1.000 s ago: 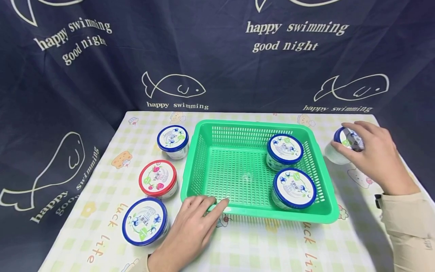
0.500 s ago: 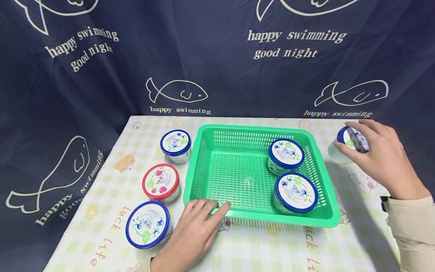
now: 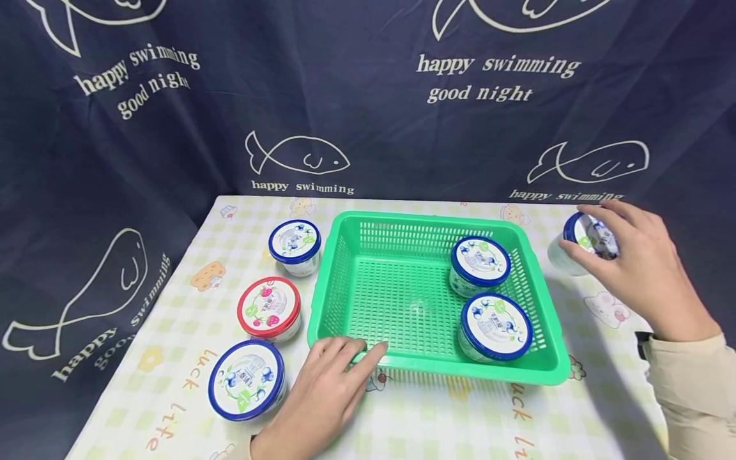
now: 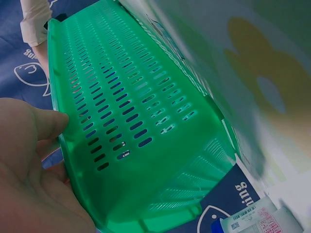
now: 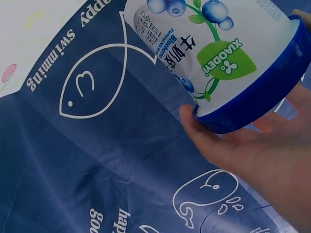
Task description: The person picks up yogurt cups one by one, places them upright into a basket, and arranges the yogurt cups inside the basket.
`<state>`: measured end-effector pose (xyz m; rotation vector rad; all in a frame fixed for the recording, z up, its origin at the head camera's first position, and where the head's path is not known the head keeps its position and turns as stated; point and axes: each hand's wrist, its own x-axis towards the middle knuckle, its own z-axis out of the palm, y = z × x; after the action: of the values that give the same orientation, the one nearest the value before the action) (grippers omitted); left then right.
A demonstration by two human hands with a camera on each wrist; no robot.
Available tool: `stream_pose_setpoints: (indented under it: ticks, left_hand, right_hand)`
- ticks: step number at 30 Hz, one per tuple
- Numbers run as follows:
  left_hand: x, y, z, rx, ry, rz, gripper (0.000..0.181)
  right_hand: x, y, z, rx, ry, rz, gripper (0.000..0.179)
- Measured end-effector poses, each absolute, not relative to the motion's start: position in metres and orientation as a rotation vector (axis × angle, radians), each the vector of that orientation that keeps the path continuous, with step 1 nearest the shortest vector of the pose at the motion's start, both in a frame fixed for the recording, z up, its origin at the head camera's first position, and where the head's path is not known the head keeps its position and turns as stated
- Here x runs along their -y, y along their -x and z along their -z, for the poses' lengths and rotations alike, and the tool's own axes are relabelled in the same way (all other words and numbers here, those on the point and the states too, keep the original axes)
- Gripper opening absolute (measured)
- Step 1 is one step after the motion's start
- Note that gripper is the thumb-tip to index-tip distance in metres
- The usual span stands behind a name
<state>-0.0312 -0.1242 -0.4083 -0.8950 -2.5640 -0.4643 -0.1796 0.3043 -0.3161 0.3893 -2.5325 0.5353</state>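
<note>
My left hand (image 3: pixel 323 393) grips the near left rim of a green plastic basket (image 3: pixel 437 370); the left wrist view shows the thumb and fingers around the rim of the slotted basket wall (image 4: pixel 146 189). My right hand (image 3: pixel 644 275) holds a blueberry yogurt tub (image 3: pixel 566 255) by its blue lid, at the right of the basket. Its white side, printed with blueberries, faces the right wrist view, where the thumb (image 5: pixel 206 138) presses the lid's edge. Inside the basket, at its right end, stand two blue-lidded tubs, a rear tub (image 3: pixel 480 260) and a front tub (image 3: pixel 496 326).
Left of the basket three tubs stand in a row: a blue-lidded tub (image 3: pixel 295 243) at the back, a red-lidded strawberry tub (image 3: pixel 269 308) in the middle, and another blue-lidded tub (image 3: pixel 247 380) in front. A checked cloth (image 3: pixel 425 421) covers the table; a dark blue curtain (image 3: pixel 391 128) hangs behind.
The head view has shifted slightly. Both hands keep nearly the same places, the left on the basket rim and the right on the blueberry tub.
</note>
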Motion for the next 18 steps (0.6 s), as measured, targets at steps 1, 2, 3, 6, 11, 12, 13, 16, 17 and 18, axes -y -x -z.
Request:
stream_pose_setpoints:
  ticks: [1, 2, 3, 6, 11, 12, 13, 16, 17, 18]
  left_hand:
    - [0.1244, 0.031, 0.4082, 2.566, 0.894, 0.463, 0.04]
    - [0.1247, 0.031, 0.4082, 2.57, 0.893, 0.46, 0.041]
    - [0.1247, 0.0309, 0.4082, 2.573, 0.892, 0.451, 0.042]
    - [0.125, 0.0308, 0.4081, 2.577, 0.898, 0.442, 0.041]
    - [0.1252, 0.0312, 0.4084, 2.574, 0.902, 0.445, 0.04]
    - [0.1251, 0.0312, 0.4084, 2.574, 0.9, 0.449, 0.04]
    - [0.1251, 0.0312, 0.4084, 2.575, 0.897, 0.451, 0.04]
    - [0.1253, 0.0314, 0.408, 2.577, 0.893, 0.458, 0.041]
    - [0.1254, 0.0314, 0.4079, 2.578, 0.889, 0.464, 0.041]
    - [0.1254, 0.0313, 0.4077, 2.579, 0.887, 0.464, 0.042]
  right_hand:
    - [-0.3036, 0.18, 0.316, 2.53, -0.394, -0.537, 0.054]
    - [-0.3029, 0.1803, 0.3158, 2.528, -0.398, -0.538, 0.054]
    - [-0.3022, 0.1806, 0.3155, 2.525, -0.401, -0.539, 0.054]
    - [-0.3007, 0.18, 0.3146, 2.52, -0.409, -0.542, 0.054]
    - [-0.2979, 0.1802, 0.3126, 2.509, -0.433, -0.538, 0.055]
    - [-0.2974, 0.1802, 0.3121, 2.506, -0.438, -0.538, 0.056]
    - [-0.2967, 0.1803, 0.3118, 2.506, -0.439, -0.539, 0.055]
    - [-0.2948, 0.1801, 0.3114, 2.499, -0.448, -0.54, 0.055]
    - [-0.2943, 0.1799, 0.3114, 2.496, -0.45, -0.541, 0.055]
    - [-0.2939, 0.1796, 0.3114, 2.497, -0.451, -0.54, 0.055]
